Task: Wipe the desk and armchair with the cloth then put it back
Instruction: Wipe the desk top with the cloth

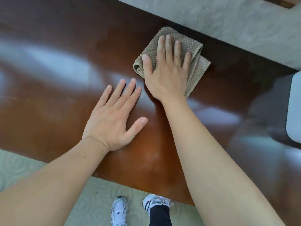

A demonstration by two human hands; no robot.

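A folded beige waffle-weave cloth (195, 66) lies on the glossy dark brown desk (57, 75), close to its far edge. My right hand (166, 70) presses flat on top of the cloth, fingers spread and pointing away from me. My left hand (114, 118) rests palm down on the bare desk top just left of and nearer than the cloth, fingers apart, holding nothing. The armchair is not clearly in view.
A pale grey-blue object (294, 108) sits at the desk's right end. Light patterned carpet (228, 18) lies beyond the far edge and under the near edge, where my feet in white sneakers (118, 211) stand.
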